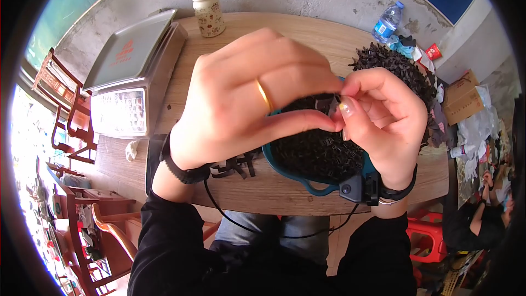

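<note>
My left hand point(235, 90), with a gold ring and slightly blurred by motion, is raised over the table with its thumb and fingers pinched together. My right hand point(392, 118) meets it, its thumb and forefinger closed as well. Between the fingertips shows a small dark piece point(327, 102), largely hidden by the fingers; its exact kind cannot be made out. Directly beneath is a teal basin point(319, 189) full of small black pieces point(315, 153). Several loose black strips point(235, 167) lie on the table left of the basin.
A heap of black pieces point(392, 71) covers the table's right side. Behind stand a water bottle point(387, 23) and a red-lidded cream bottle point(207, 11). A weighing scale point(129, 77) occupies the left. A red stool point(427, 235) and another person point(485, 214) are at right.
</note>
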Demonstrator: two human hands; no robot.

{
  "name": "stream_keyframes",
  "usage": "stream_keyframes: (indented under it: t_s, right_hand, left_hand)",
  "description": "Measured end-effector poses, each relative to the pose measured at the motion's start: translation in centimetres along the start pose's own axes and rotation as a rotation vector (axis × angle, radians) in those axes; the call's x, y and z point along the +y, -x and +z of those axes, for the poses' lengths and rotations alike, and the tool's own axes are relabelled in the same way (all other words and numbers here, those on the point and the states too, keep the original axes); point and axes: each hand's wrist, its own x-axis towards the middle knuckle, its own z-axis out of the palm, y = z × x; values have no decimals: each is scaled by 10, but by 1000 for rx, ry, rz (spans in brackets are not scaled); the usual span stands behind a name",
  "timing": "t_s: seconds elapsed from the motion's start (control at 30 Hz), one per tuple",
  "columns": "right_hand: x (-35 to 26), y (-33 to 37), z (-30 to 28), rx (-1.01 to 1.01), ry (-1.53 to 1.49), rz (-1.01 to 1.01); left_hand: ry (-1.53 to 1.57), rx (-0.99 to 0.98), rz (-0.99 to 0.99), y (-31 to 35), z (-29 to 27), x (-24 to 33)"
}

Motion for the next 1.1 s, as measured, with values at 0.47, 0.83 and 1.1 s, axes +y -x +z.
stream_keyframes:
  t_s: [0.47, 0.83, 1.1]
  right_hand:
    - [-2, 0, -8, -145, -271, 245]
    - [-9, 1, -16, -141, -216, 255]
    - [-12, -6, -16, -90, -26, 208]
  left_hand:
    - [-393, 149, 300, 11, 10, 0]
    - [-433, 69, 254, 9, 7, -1]
    - [-410, 84, 216, 9, 5, -3]
